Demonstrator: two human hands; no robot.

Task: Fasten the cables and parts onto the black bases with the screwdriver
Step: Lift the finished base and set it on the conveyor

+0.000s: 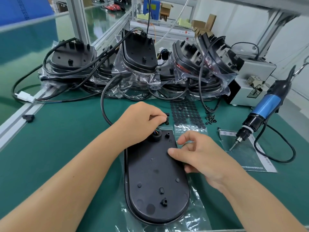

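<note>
Centrally, matte oval black base (pixel 155 178) on crinkled clear plastic bag (pixel 197 213).

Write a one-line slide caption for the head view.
Left hand pinches a small black clip beside the black base; screwdriver hangs unused at right.

The base (pixel 155 178) is matte black on a green mat (pixel 66 131); the screwdriver (pixel 265 108) wears a blue band, beside a grey box (pixel 255 77).
</note>
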